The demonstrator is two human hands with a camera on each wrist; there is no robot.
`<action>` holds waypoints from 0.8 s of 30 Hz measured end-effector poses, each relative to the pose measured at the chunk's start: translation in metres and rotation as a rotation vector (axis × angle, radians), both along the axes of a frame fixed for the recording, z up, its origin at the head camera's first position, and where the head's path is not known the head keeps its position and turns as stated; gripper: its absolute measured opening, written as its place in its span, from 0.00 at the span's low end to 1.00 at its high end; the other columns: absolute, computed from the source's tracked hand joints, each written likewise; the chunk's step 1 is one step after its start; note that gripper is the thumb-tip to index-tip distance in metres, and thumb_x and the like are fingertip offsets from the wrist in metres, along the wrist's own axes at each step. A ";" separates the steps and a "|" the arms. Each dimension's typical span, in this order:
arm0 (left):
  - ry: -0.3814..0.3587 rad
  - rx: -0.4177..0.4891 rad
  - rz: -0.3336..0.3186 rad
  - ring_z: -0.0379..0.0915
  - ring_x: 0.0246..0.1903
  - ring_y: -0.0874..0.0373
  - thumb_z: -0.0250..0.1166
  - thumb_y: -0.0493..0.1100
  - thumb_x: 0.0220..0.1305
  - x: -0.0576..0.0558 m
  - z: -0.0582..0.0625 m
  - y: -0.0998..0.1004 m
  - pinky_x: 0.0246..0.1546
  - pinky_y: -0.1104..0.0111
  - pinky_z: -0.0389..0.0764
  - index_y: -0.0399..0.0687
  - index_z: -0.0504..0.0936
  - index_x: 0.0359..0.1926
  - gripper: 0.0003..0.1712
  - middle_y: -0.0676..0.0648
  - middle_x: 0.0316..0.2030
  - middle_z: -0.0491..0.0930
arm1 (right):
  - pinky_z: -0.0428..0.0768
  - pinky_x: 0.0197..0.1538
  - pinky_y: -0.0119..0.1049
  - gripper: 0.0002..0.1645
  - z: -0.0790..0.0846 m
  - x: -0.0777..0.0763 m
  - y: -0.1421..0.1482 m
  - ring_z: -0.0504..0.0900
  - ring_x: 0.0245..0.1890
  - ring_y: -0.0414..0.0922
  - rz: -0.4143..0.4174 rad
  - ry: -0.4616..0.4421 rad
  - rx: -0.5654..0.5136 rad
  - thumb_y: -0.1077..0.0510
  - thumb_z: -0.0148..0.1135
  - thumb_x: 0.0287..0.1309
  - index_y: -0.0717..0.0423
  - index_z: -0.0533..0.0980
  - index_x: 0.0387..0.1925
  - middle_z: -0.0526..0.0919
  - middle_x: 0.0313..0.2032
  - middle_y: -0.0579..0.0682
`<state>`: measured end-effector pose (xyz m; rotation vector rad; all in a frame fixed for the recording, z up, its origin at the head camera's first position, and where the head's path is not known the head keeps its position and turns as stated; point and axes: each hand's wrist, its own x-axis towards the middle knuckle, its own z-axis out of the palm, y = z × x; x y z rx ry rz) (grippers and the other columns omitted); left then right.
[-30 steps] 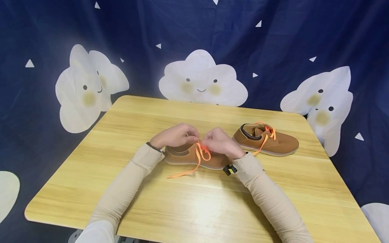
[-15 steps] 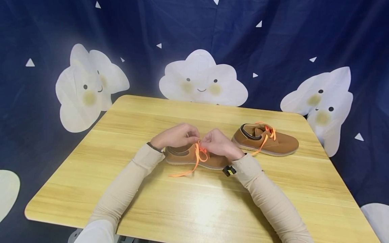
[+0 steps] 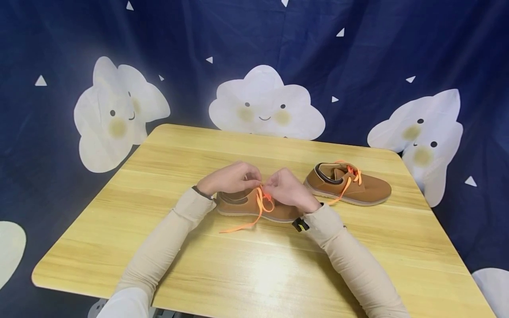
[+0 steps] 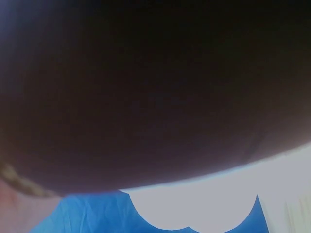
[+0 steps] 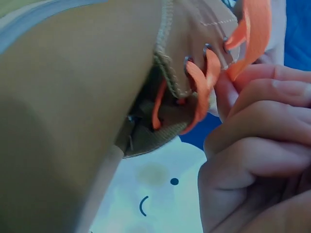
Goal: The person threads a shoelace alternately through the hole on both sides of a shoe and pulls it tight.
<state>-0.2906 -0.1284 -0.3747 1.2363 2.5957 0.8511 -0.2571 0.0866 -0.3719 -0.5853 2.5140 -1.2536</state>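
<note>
A tan-brown shoe (image 3: 236, 207) stands on the table between my hands, its toe to the right. My left hand (image 3: 230, 178) reaches over the shoe's opening, thumb and forefinger pinching the orange shoelace (image 3: 260, 205) at the top of the lacing. From the other side my right hand (image 3: 288, 190), fingers curled, pinches the lace close to the left fingertips. One loop hangs over the near side, and a loose end trails onto the table. In the right wrist view, the lace (image 5: 257, 34) passes through eyelets beside the bent fingers. A dark, blurred shape fills most of the left wrist view.
A second brown shoe (image 3: 370, 187) with orange laces (image 3: 350, 179) sits to the right, behind my right hand, toe pointing right. The wooden table (image 3: 238, 274) has rounded corners. Behind it hangs a dark blue curtain (image 3: 191, 35) printed with white clouds.
The lace loop by my right fingers narrows and shifts slightly, and the loose end moves a little. Both hands stay at the lacing with only small finger movements.
</note>
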 end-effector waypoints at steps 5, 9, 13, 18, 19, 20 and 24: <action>-0.009 0.015 -0.017 0.81 0.39 0.61 0.63 0.39 0.73 0.000 0.001 -0.002 0.46 0.67 0.83 0.45 0.88 0.46 0.08 0.50 0.39 0.88 | 0.66 0.23 0.29 0.15 -0.003 0.000 -0.002 0.69 0.17 0.37 0.027 0.060 0.015 0.63 0.60 0.64 0.59 0.84 0.22 0.78 0.16 0.43; -0.015 0.036 -0.045 0.83 0.44 0.59 0.63 0.38 0.73 0.001 0.004 -0.004 0.51 0.64 0.84 0.45 0.88 0.49 0.10 0.49 0.44 0.89 | 0.66 0.23 0.29 0.15 -0.003 0.001 -0.002 0.69 0.16 0.37 0.026 0.076 0.028 0.63 0.60 0.65 0.60 0.85 0.24 0.78 0.17 0.44; -0.059 0.045 -0.048 0.84 0.49 0.58 0.64 0.39 0.72 0.001 0.005 -0.006 0.55 0.63 0.84 0.45 0.89 0.50 0.11 0.48 0.47 0.90 | 0.63 0.21 0.28 0.15 -0.002 0.002 -0.004 0.66 0.14 0.36 0.034 0.131 0.057 0.63 0.61 0.66 0.60 0.84 0.23 0.74 0.14 0.42; -0.201 0.046 -0.024 0.83 0.54 0.57 0.61 0.36 0.70 0.003 0.008 -0.010 0.60 0.61 0.81 0.48 0.88 0.54 0.16 0.49 0.52 0.89 | 0.59 0.21 0.28 0.20 -0.002 0.005 -0.006 0.62 0.13 0.36 0.041 0.224 0.113 0.63 0.61 0.65 0.56 0.77 0.15 0.68 0.12 0.40; -0.233 0.048 -0.017 0.82 0.54 0.57 0.60 0.35 0.69 0.003 0.008 -0.010 0.60 0.61 0.81 0.48 0.88 0.55 0.17 0.49 0.52 0.88 | 0.58 0.20 0.28 0.21 -0.002 0.006 -0.006 0.62 0.13 0.36 0.038 0.234 0.124 0.63 0.61 0.65 0.55 0.75 0.14 0.66 0.12 0.40; -0.262 0.052 -0.006 0.82 0.54 0.58 0.59 0.35 0.68 0.004 0.008 -0.010 0.59 0.61 0.80 0.48 0.88 0.55 0.18 0.49 0.53 0.88 | 0.58 0.20 0.28 0.22 -0.002 0.007 -0.007 0.61 0.13 0.36 0.036 0.241 0.136 0.63 0.60 0.65 0.53 0.74 0.13 0.65 0.12 0.40; -0.311 0.071 0.050 0.81 0.50 0.60 0.58 0.35 0.69 0.002 0.006 -0.009 0.57 0.64 0.80 0.48 0.89 0.54 0.18 0.50 0.52 0.89 | 0.58 0.19 0.28 0.24 0.000 0.007 -0.006 0.61 0.12 0.35 0.055 0.247 0.178 0.62 0.59 0.67 0.52 0.74 0.13 0.64 0.11 0.39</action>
